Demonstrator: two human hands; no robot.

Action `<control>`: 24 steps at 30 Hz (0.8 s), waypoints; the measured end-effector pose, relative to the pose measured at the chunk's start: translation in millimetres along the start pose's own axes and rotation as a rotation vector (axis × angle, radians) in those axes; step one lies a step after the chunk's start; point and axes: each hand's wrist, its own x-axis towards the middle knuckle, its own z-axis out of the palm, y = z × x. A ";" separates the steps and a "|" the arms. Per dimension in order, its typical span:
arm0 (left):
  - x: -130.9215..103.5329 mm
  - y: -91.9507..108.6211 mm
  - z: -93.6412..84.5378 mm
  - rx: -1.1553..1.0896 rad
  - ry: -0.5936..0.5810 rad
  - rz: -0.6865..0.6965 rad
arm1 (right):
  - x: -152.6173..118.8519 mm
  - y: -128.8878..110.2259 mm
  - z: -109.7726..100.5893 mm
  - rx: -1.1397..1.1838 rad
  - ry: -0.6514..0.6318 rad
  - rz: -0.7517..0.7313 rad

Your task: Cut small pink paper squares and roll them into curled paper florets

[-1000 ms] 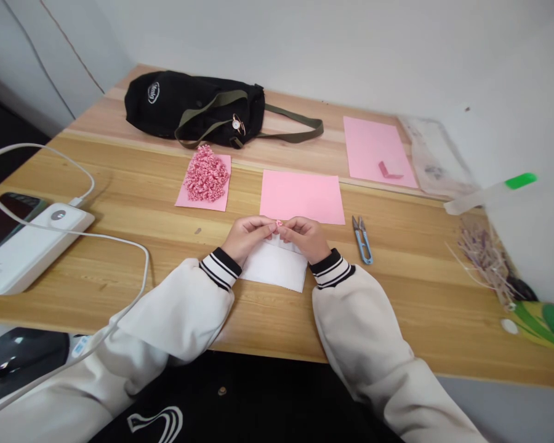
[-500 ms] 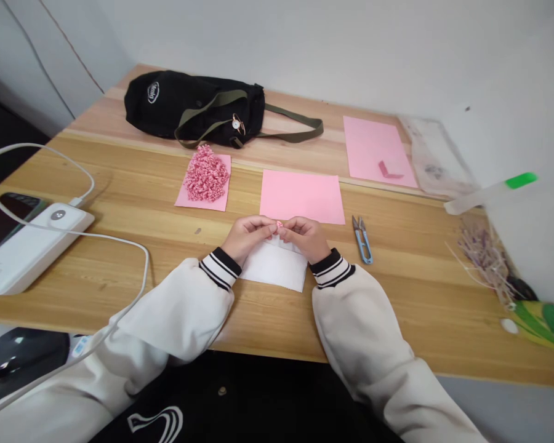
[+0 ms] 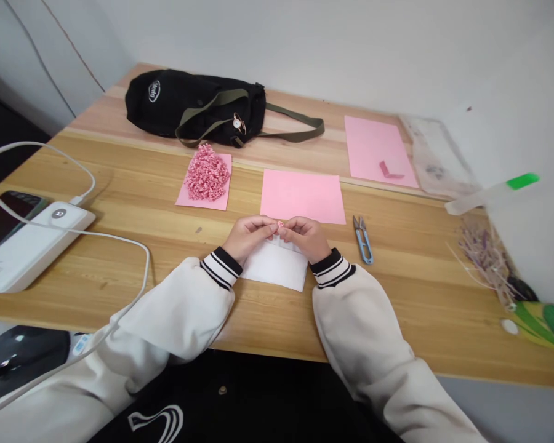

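Observation:
A tiny pink piece [image 3: 280, 224], perhaps a small twisted loop, is pinched between the thumbs and fingertips of both hands. My left hand [image 3: 248, 237] closes on it from one side and my right hand [image 3: 308, 236] from the other, with the tips almost meeting. Below them lies a white sheet [image 3: 274, 264], partly covered by the hands. Just beyond my fingers is a pink paper rectangle [image 3: 303, 194]. A heap of small pink curled pieces [image 3: 207, 173] rests on a pink card [image 3: 185, 195] to the left. Blue-handled thread snips [image 3: 362, 240] lie right of my right hand.
A black bag [image 3: 194, 107] with an olive strap and a watch lies at the back. A white power bank [image 3: 37, 246], its cable, and a phone [image 3: 13, 215] are at left. Another pink sheet [image 3: 373, 144], a green-capped tube [image 3: 492, 194] and dried flowers [image 3: 482, 252] are at right.
The pink piece between my fingertips has turned slightly and looks more rounded. Both hands stay in nearly the same place; the view has shifted a little.

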 end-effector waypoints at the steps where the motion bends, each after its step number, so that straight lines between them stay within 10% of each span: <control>1: 0.0 -0.1 0.0 0.005 0.001 0.002 | -0.1 0.0 -0.1 -0.003 -0.001 -0.002; 24: -0.7 3.5 0.1 0.029 -0.024 0.029 | -0.1 1.5 -0.4 0.014 0.020 0.002</control>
